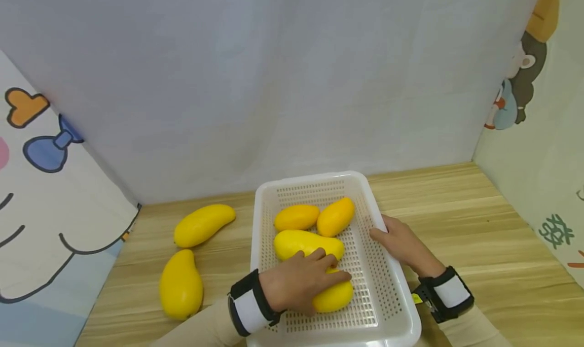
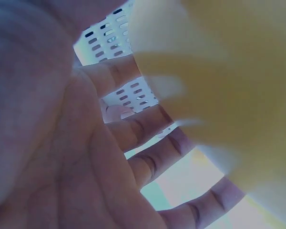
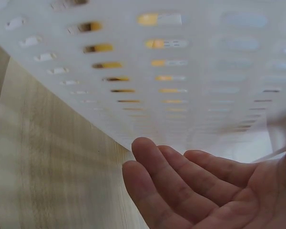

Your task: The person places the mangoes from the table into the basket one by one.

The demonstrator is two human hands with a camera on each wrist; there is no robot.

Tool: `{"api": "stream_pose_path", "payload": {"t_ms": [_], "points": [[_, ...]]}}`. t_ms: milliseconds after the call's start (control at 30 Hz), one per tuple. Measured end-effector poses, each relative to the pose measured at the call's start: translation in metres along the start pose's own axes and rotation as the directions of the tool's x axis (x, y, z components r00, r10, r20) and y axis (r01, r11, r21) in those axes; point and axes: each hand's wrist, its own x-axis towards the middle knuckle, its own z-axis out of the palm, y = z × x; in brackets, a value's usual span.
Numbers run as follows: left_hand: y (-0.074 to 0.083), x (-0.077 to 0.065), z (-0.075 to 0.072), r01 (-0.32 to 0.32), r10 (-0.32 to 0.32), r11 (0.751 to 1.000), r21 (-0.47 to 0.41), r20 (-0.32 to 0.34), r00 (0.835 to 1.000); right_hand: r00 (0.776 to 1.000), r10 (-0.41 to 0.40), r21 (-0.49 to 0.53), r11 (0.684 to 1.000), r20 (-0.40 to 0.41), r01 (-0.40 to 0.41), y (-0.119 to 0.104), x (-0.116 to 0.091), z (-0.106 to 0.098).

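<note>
A white plastic basket (image 1: pixel 385 286) with slotted walls holds several yellow mangoes. My left hand (image 1: pixel 303 281) reaches in over its near left side and grips a mango (image 1: pixel 335 296) near the bottom of the basket. In the left wrist view its fingers (image 2: pixel 128 129) lie against a blurred yellow surface. Just beyond that hand sits a longer mango (image 1: pixel 305 243), with two smaller mangoes, one left (image 1: pixel 296 217) and one right (image 1: pixel 336 216), behind it. On the basket's right rim, my right hand (image 1: pixel 403 240) holds on, thumb inside and fingers (image 3: pixel 167 186) beneath the outer wall.
Two more mangoes lie on the wooden table (image 1: pixel 456 225) left of the basket, one farther back (image 1: pixel 204 225) and one nearer (image 1: pixel 181 285). A pale cloth wall (image 1: pixel 274 83) stands behind, with printed panels on the left (image 1: pixel 59 220) and right (image 1: pixel 538 184).
</note>
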Motion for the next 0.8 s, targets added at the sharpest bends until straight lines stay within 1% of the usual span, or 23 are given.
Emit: {"api": "stream_pose_path", "payload": {"t_ms": [200, 800], "points": [[-0.0001, 0.0004, 0.0003, -0.006, 0.006, 1.000, 0.007, 0.015, 1.000, 1.000, -0.019, -0.005, 1.000, 0.002, 0.019, 0.0000, 0.0002, 0.0005], [0.0005, 0.0003, 0.0024, 0.042, -0.042, 0.999, 0.001, 0.022, 0.999, 1.000, -0.009, -0.002, 1.000, 0.008, 0.009, -0.0015, -0.0002, 0.0005]]}}
